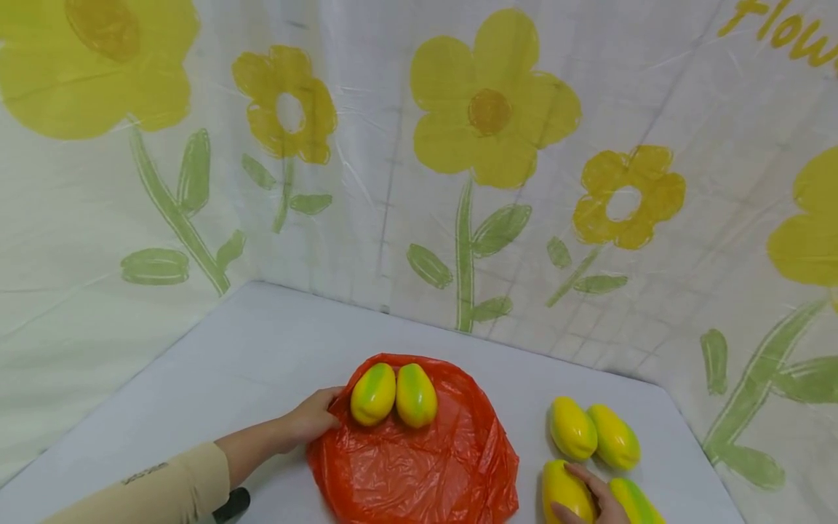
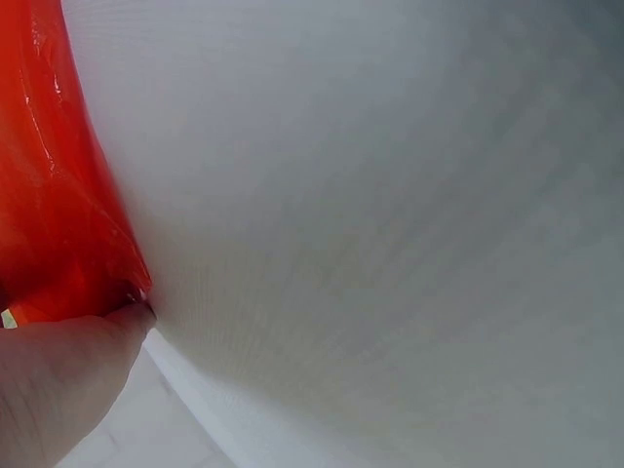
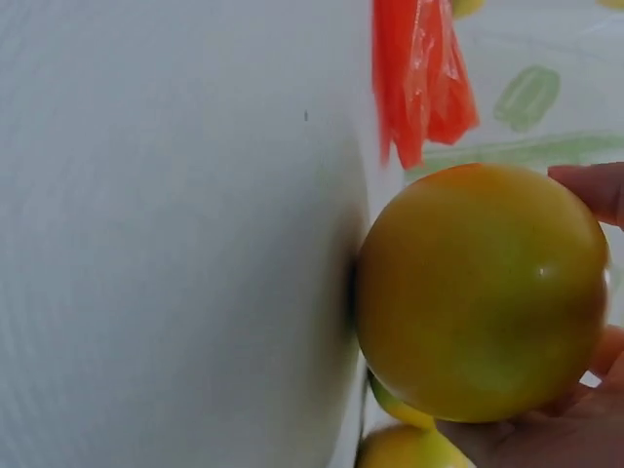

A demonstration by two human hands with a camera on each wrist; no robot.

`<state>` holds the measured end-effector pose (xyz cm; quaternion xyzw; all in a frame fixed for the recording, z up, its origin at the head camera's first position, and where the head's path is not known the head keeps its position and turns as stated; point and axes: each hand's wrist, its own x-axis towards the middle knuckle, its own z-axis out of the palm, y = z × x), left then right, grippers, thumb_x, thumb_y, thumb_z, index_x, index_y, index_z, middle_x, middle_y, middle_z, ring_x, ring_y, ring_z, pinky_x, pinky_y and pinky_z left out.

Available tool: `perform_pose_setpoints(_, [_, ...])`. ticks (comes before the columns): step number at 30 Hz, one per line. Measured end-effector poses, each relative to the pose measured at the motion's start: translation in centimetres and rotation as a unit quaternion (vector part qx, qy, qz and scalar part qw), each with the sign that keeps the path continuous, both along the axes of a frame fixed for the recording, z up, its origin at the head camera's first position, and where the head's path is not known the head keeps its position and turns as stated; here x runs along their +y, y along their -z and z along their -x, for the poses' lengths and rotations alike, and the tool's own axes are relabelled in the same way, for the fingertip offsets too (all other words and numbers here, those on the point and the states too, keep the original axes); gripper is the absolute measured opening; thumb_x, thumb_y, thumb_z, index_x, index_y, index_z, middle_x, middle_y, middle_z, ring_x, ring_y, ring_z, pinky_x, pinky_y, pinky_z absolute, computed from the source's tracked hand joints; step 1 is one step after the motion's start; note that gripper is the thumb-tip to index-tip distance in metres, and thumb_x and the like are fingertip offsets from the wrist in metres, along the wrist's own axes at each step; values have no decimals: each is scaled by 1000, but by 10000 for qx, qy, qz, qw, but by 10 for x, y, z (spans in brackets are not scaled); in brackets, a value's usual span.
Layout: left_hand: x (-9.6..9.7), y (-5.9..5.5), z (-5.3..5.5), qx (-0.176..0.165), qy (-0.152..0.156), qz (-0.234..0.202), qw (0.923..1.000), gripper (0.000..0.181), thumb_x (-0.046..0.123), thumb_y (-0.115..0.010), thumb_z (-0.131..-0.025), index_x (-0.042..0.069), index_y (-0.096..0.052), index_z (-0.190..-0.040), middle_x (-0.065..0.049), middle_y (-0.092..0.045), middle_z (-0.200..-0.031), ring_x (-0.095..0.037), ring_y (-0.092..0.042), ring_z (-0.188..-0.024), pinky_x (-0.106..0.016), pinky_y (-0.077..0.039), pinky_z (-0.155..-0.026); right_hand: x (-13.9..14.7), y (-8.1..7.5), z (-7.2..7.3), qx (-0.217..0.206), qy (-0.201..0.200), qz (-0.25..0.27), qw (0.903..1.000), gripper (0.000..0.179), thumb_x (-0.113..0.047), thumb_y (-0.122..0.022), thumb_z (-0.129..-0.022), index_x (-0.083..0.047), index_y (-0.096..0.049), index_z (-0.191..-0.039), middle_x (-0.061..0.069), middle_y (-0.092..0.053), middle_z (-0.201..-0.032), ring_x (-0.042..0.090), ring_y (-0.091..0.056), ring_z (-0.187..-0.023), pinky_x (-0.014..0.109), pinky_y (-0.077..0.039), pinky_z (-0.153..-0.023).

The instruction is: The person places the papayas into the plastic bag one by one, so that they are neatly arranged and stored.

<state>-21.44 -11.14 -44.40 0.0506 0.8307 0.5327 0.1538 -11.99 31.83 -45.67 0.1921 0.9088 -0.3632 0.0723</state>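
Observation:
A red plastic bag lies spread on the table, with two yellow-green papayas side by side at its far left part. My left hand pinches the bag's left edge; the left wrist view shows the thumb against the red plastic. To the right of the bag, my right hand has its fingers and thumb around a papaya that appears to rest on the table. Other papayas lie close to it, one partly hidden at the bottom edge.
The white table meets a curtain printed with yellow flowers along its far side. Near my left forearm lies a dark object, mostly hidden by the sleeve.

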Motion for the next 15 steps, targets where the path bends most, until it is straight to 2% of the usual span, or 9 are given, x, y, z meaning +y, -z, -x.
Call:
perform_pose_setpoints(5, [1, -1, 0, 48, 74, -25, 10000, 58, -9, -54, -78, -1, -44, -134, -16, -54, -128, -20, -56, -95, -37, -57, -79, -3, 2, -2, -226, 8, -10, 9997, 103, -57, -77, -55, -21, -32, -141, 20, -43, -133, 29, -49, -96, 45, -47, -73])
perform_pose_setpoints(11, [1, -1, 0, 64, 45, -15, 10000, 58, -9, -54, -77, -1, -44, -134, -16, -54, -128, -19, -56, -95, -37, -57, -78, -7, 3, -2, -221, 157, -77, 9996, 112, -62, -76, -50, -15, -27, -139, 19, -46, -123, 27, -50, -89, 40, -47, -69])
perform_pose_setpoints(15, [0, 1, 0, 79, 58, -5, 10000, 59, -8, -55, -77, 0, -44, -134, -15, -54, -128, -19, -56, -95, -37, -57, -79, -7, 2, -2, -147, 159, -206, 9996, 110, -63, -76, -52, -14, -27, -138, 21, -46, -122, 27, -51, -88, 40, -48, -70])
